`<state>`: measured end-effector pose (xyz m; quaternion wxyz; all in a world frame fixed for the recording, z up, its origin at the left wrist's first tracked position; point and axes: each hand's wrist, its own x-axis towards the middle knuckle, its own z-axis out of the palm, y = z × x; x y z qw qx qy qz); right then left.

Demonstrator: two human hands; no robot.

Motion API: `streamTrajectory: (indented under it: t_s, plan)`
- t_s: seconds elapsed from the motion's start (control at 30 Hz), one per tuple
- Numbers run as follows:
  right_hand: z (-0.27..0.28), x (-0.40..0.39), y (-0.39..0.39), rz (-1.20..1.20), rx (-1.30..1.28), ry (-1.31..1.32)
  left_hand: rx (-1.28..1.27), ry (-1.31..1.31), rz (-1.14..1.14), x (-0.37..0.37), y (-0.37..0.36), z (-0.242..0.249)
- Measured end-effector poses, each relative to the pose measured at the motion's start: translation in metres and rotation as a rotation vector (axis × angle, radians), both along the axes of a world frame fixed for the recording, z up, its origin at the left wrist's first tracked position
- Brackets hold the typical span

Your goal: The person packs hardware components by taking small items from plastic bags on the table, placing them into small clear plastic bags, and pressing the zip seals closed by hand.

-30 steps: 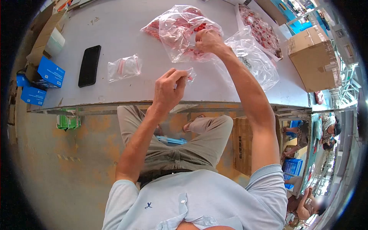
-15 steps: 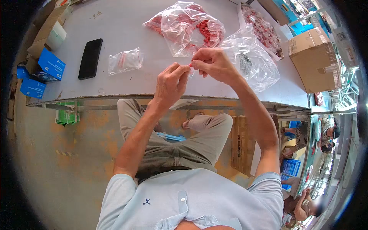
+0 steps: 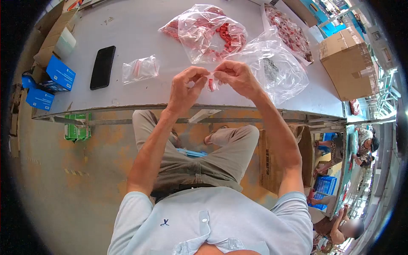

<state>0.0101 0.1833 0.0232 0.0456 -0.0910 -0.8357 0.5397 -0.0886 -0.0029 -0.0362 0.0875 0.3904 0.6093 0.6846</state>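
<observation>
Between my two hands hangs a small clear plastic bag [image 3: 212, 85] with a red piece inside it. My left hand [image 3: 185, 88] pinches the bag's upper left side. On the other side, the closed fingertips of my right hand [image 3: 238, 78] grip its upper right edge. Just beyond them lies a large clear bag of small red parts [image 3: 204, 34], its mouth spread open. Another big clear bag [image 3: 280, 72], with something dark inside, rests to the right of my right hand. A small flat zip bag [image 3: 140, 69] holding thin reddish strips lies to the left.
A black phone [image 3: 102, 68] lies on the left of the table [image 3: 127, 95]. Blue boxes [image 3: 59, 73] stand at the left edge. At the right are a cardboard box [image 3: 348, 63] and a tray of small filled bags [image 3: 289, 32]. Other people [image 3: 340, 225] sit farther right.
The red piece was at my fingertips; now it sits low in the small bag. My hands have drawn slightly apart, both holding the bag's top.
</observation>
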Motion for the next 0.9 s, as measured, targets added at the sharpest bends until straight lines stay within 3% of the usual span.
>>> streamTrajectory:
  t_s: [0.13,0.23,0.47,0.73,0.9]
  plan:
    - [-0.008,0.006,-0.011,-0.047,-0.112,0.040,0.042,-0.307,-0.083,0.000,-0.004,0.012]
    - [-0.014,0.007,-0.016,-0.104,-0.196,0.090,-0.069,-0.271,-0.093,-0.001,-0.004,0.015]
    - [-0.012,0.009,-0.027,-0.090,-0.169,0.092,-0.007,-0.284,-0.159,-0.006,-0.002,0.005]
    - [-0.022,0.009,-0.030,-0.068,-0.269,0.151,-0.142,-0.305,-0.185,-0.005,-0.007,0.009]
    - [-0.027,0.011,-0.028,-0.069,-0.159,0.186,-0.017,-0.302,-0.183,0.000,-0.001,0.004]
